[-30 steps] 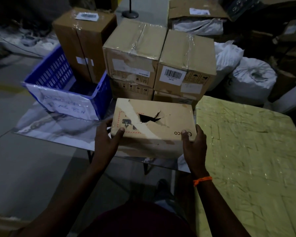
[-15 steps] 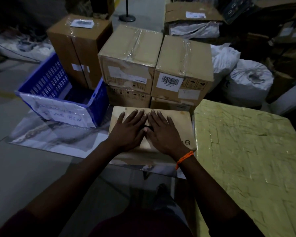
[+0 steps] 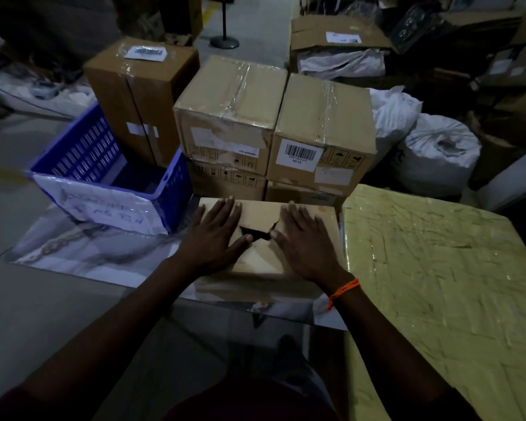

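A flat cardboard box (image 3: pixel 260 262) lies on a table covered with a marble-patterned sheet (image 3: pixel 82 250), right in front of me. Its top is torn, with a dark triangular hole (image 3: pixel 255 233) in the middle. My left hand (image 3: pixel 214 237) lies flat on the box top to the left of the hole, fingers straight and spread. To the right of the hole my right hand (image 3: pixel 304 241) presses flat in the same way, an orange band on its wrist. Both thumbs reach the edges of the hole.
A blue plastic crate (image 3: pixel 104 165) with a handwritten paper sign stands at the left. Several taped cardboard boxes (image 3: pixel 274 123) are stacked just behind. A large yellow-green wrapped slab (image 3: pixel 438 284) fills the right. White sacks (image 3: pixel 438 147) sit beyond it.
A second ago both hands gripped the box's near corners. They then came together flat over the hole, and now they have slid apart, uncovering the hole.
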Demonstrator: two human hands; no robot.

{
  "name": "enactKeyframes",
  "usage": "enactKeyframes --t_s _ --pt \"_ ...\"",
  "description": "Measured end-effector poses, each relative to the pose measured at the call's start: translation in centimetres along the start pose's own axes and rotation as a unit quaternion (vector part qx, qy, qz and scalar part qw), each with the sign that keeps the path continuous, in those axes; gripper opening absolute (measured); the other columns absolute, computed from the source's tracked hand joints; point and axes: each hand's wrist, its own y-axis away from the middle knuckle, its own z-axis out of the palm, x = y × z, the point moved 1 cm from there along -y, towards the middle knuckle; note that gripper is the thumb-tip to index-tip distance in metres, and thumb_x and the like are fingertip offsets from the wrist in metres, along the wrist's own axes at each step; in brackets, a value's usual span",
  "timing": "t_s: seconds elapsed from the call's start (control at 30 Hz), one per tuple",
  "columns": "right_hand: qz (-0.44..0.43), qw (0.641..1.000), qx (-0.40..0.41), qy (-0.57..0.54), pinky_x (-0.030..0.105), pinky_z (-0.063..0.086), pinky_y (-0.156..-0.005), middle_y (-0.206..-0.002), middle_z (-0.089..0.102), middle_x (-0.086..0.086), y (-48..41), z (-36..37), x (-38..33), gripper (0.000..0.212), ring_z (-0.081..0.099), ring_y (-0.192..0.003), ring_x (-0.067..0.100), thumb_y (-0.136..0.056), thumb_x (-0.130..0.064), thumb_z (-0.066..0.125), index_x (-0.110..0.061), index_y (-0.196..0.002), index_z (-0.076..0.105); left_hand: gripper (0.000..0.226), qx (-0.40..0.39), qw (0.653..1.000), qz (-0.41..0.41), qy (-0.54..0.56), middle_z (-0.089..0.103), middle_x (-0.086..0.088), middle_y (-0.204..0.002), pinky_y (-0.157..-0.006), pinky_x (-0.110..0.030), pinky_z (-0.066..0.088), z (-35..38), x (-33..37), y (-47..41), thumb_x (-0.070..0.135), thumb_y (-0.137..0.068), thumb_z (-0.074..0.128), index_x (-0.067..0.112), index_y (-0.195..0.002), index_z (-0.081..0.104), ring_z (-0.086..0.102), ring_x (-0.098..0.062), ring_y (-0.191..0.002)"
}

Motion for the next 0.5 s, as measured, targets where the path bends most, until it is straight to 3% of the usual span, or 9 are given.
enactKeyframes --t_s 0.17,0.37,0.5 --pt "0.031 0.998 0.008 0.044 0.051 -0.008 -0.125 -0.172 -0.016 -0.003 1.3 0.2 3.0 0.1 -0.011 -0.159 0.018 -0.083 -0.084 -0.016 -0.029 -0.166 -0.005 0.09 0.019 0.999 -0.014 -0.022 -0.015 -0.001 -0.17 -0.125 -0.054 -0.009 0.6 -0.8 0.7 0.078 -0.091 0.0 0.025 -0.164 -0.006 -0.013 -0.017 -0.157" --pt "0.031 0.998 0.013 0.046 0.057 -0.007 -0.125 -0.172 -0.015 -0.004 1.5 0.3 3.0 0.087 -0.01 -0.16 0.018 -0.092 -0.079 0.001 -0.031 -0.166 -0.003 0.091 0.022 1.0 -0.013 -0.012 -0.018 0.0 -0.17 -0.124 -0.052 -0.004 1.3 -0.9 0.5 0.078 -0.091 0.002 0.026 -0.164 -0.005 -0.016 -0.017 -0.156" --pt "0.068 0.997 0.037 -0.011 0.057 0.004 -0.126 -0.172 -0.018 0.002 1.4 0.4 3.1 0.094 -0.011 -0.16 0.022 -0.092 -0.084 0.015 -0.028 -0.166 -0.005 0.091 0.038 0.999 -0.018 0.022 -0.018 -0.003 -0.17 -0.124 -0.051 -0.004 1.1 -0.9 0.4 0.08 -0.09 0.0 0.025 -0.164 -0.005 -0.018 -0.022 -0.156"
